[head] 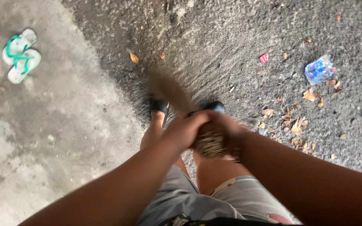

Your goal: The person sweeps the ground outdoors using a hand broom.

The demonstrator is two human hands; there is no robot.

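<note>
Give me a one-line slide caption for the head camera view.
Both hands, left hand and right hand, grip a stick broom over gritty ground strewn with dry leaves, near green-strapped flip-flops.

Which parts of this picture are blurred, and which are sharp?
In the head view, the broom is smeared by motion, and the left hand and right hand around its bundled end are slightly soft; the sandals and dry leaves stay sharp under even daylight.

soft daylight, motion-blurred centre
</note>
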